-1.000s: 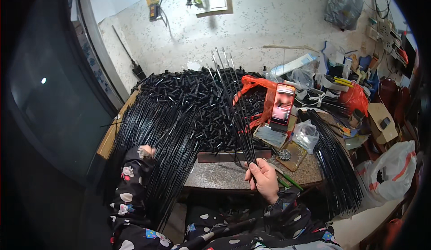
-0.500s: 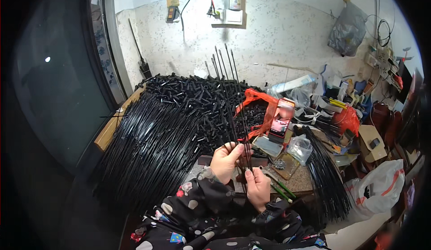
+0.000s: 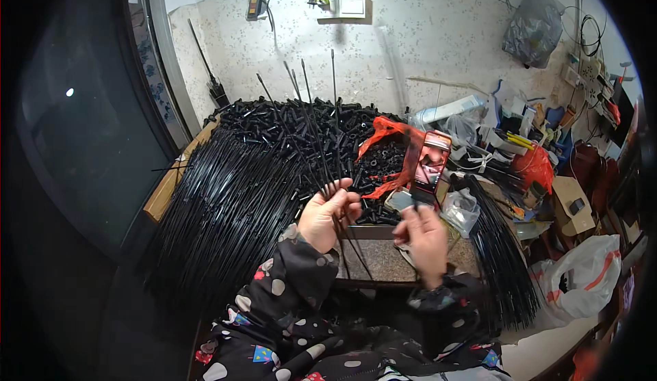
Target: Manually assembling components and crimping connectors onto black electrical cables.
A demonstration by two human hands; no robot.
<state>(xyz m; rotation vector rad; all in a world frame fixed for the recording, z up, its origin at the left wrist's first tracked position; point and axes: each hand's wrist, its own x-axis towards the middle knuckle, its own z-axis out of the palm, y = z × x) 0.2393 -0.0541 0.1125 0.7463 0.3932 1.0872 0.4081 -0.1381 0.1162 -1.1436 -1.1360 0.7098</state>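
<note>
My left hand [image 3: 321,218] is closed around several thin black rods [image 3: 334,80], which fan out upward, their lower ends sticking out below the palm. Farther right, my right hand [image 3: 426,243] is raised over the table edge, fingers pinched and smeared by motion. A blurred upright streak above it looks like one thin rod in its grip. Just beyond that hand stands a phone [image 3: 432,159] with a lit screen. Behind my left hand spreads a heap of short black tubular parts [image 3: 274,124].
A thick spread of long black rods [image 3: 226,210] covers the left side. Another bundle of black rods [image 3: 503,278] hangs over the right edge. Near the phone lie an open red plastic bag [image 3: 378,135] with small black rings and a clear bag [image 3: 460,213]. A white bag [image 3: 588,278] stands far right.
My hands have parted: the left has moved up and left with its rods, now more fanned out. The right has moved up and right, away from the bunch, with a blurred rod.
</note>
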